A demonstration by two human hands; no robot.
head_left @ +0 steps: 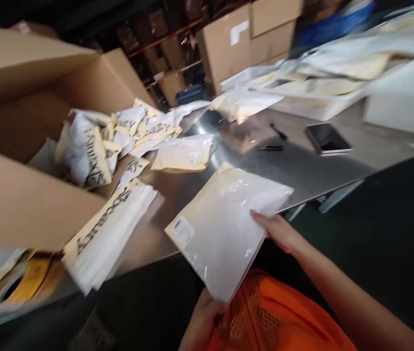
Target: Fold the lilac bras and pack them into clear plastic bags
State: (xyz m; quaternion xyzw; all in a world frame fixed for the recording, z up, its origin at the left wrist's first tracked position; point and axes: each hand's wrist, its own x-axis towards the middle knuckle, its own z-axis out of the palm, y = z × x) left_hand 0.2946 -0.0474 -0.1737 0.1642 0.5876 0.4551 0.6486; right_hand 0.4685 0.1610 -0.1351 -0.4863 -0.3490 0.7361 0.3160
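1 packet (225, 219) over the near edge of the table (320, 173), fingers of left hand (207, 314) gripping its near corner, those of right hand (280, 231) pinching its right side; 1 phone (327, 138), 2 pens (271, 147) beyond, metal surface showing between.

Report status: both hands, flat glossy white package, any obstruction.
Left hand gripping near corner, right hand gripping right edge. Flat glossy white package held, rectangular white label showing. Nothing visibly blocking it.
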